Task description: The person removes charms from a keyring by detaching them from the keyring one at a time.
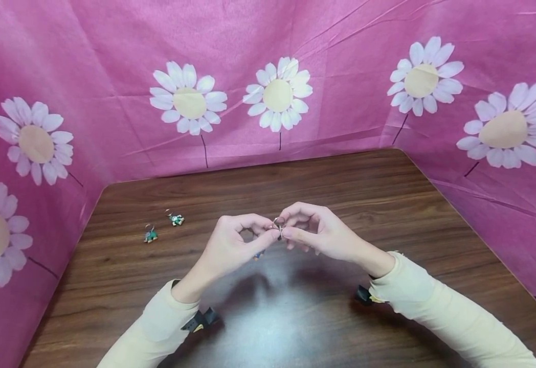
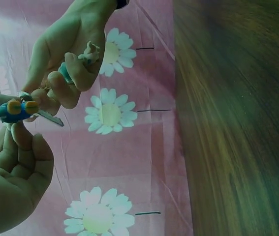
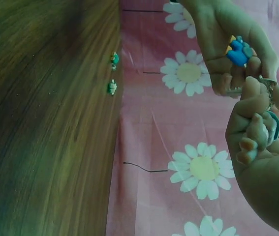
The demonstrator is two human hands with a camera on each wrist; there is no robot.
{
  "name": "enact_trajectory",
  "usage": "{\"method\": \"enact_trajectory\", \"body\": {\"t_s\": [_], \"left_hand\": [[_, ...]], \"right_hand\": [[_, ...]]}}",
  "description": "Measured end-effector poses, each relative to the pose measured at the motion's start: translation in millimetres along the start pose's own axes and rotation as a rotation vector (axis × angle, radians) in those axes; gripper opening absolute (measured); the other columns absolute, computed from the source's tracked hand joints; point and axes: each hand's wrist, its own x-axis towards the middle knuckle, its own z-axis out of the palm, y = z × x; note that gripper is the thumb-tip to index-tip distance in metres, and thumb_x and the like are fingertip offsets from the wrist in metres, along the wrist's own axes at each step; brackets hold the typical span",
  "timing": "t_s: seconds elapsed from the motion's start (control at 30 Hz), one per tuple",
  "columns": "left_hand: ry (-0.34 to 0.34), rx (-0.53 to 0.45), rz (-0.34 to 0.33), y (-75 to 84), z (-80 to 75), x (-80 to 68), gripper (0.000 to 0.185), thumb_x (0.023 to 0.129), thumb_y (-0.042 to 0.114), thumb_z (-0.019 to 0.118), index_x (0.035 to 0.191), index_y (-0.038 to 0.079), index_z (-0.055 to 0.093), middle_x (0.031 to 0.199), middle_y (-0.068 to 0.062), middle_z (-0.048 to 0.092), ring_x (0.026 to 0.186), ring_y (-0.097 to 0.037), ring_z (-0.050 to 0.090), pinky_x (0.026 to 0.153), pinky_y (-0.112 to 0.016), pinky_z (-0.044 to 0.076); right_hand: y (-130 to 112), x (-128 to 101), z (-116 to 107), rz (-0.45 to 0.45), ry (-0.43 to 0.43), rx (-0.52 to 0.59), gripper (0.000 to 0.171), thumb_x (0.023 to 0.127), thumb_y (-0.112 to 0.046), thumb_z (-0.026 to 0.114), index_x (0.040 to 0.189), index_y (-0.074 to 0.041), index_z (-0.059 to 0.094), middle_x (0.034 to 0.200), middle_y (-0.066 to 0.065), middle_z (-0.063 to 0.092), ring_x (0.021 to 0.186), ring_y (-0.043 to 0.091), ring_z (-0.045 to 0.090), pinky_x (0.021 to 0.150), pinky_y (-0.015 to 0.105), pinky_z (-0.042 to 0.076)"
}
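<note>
Over the middle of the table, my left hand (image 1: 233, 240) and right hand (image 1: 320, 232) meet fingertip to fingertip at a metal split ring (image 1: 278, 221). A keychain with a blue figure (image 3: 237, 53) with orange feet hangs at my left hand, whose thumb and index finger pinch its metal part. What looks like a flat key (image 2: 50, 118) juts out beside that figure. My right hand pinches the ring end of a second keychain, its pale and teal figure (image 3: 261, 132) lying against the curled fingers. The fingers partly hide where the rings meet.
Two more keychains with green and white figures, one farther back (image 1: 176, 220) and one nearer (image 1: 150, 235), lie on the left of the brown wooden table (image 1: 433, 286). A pink cloth (image 1: 341, 117) with white daisies stands around the table's back and sides.
</note>
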Motion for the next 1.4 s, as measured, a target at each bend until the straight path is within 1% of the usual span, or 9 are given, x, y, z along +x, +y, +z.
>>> {"method": "enact_trajectory", "body": {"t_s": [0.07,0.2,0.3,0.5,0.77,0.97,1.07,1.2,1.4], "left_hand": [[0.01,0.004,-0.003,0.3,0.4,0.0,0.006,0.093,0.015,0.076,0.096,0.01,0.077,0.076,0.003,0.073,0.052,-0.018,0.062,0.042,-0.029,0.051],[0.019,-0.016,-0.028,3.0,-0.7,-0.5,0.005,0.094,0.015,0.074,0.096,0.011,0.076,0.075,0.003,0.072,0.054,-0.018,0.061,0.044,-0.027,0.05],[-0.001,-0.059,-0.054,3.3,-2.2,-0.1,0.006,0.095,0.014,0.072,0.097,0.008,0.075,0.073,0.0,0.07,0.054,-0.016,0.059,0.046,-0.025,0.048],[-0.044,-0.112,-0.092,2.4,-4.5,2.5,0.009,0.098,0.012,0.068,0.098,0.005,0.073,0.072,-0.004,0.067,0.055,-0.017,0.058,0.049,-0.028,0.048],[-0.042,-0.114,-0.095,3.0,-4.0,5.0,0.012,0.101,0.011,0.063,0.098,0.003,0.072,0.074,-0.015,0.063,0.057,-0.02,0.06,0.055,-0.03,0.052],[-0.037,-0.105,-0.072,2.5,-3.3,7.2,0.012,0.101,0.007,0.062,0.095,0.003,0.072,0.076,-0.012,0.066,0.063,-0.022,0.062,0.064,-0.032,0.054],[-0.039,-0.063,-0.07,2.8,-3.5,7.6,0.012,0.1,0.008,0.063,0.093,0.006,0.072,0.078,-0.01,0.068,0.064,-0.021,0.063,0.061,-0.029,0.053],[-0.065,0.062,-0.043,2.0,-5.0,7.3,0.013,0.098,0.01,0.064,0.089,0.012,0.073,0.073,-0.003,0.068,0.057,-0.015,0.062,0.047,-0.026,0.047],[-0.126,0.266,0.077,-3.1,-4.9,7.3,0.013,0.092,0.01,0.064,0.085,0.016,0.073,0.068,0.01,0.068,0.058,-0.004,0.061,0.046,-0.025,0.048]], "right_hand": [[1,1,1,-0.027,-0.017,0.008,0.024,0.098,-0.005,0.067,0.121,-0.004,0.06,0.089,0.016,0.069,0.066,0.019,0.064,0.038,0.028,0.041],[2,2,2,-0.09,-0.022,-0.005,0.03,0.095,0.001,0.068,0.124,0.001,0.06,0.094,0.014,0.071,0.076,0.026,0.069,0.056,0.034,0.058],[-1,2,0,-0.121,0.012,-0.069,0.027,0.095,0.002,0.068,0.122,-0.001,0.064,0.095,0.015,0.071,0.077,0.029,0.07,0.067,0.039,0.06],[-7,2,-1,-0.164,0.057,-0.145,0.025,0.093,0.004,0.069,0.118,-0.003,0.068,0.089,0.007,0.072,0.075,0.028,0.069,0.067,0.036,0.059],[-11,1,-1,-0.158,0.097,-0.186,0.026,0.093,0.003,0.07,0.117,-0.004,0.068,0.087,0.002,0.073,0.074,0.02,0.069,0.065,0.034,0.059],[-16,2,-4,-0.172,0.106,-0.265,0.028,0.092,-0.002,0.073,0.118,-0.011,0.07,0.088,-0.004,0.074,0.069,0.017,0.065,0.052,0.027,0.045],[-18,2,-6,-0.181,0.092,-0.286,0.028,0.093,-0.003,0.073,0.119,-0.012,0.07,0.089,-0.005,0.075,0.068,0.016,0.064,0.051,0.026,0.044],[-19,4,-10,-0.159,0.079,-0.289,0.025,0.093,-0.004,0.073,0.118,-0.009,0.071,0.089,-0.003,0.074,0.071,0.018,0.065,0.058,0.027,0.051],[-18,5,-13,0.013,0.075,-0.218,0.02,0.096,-0.012,0.072,0.116,-0.012,0.073,0.088,0.003,0.072,0.064,0.021,0.059,0.047,0.027,0.045]]}}
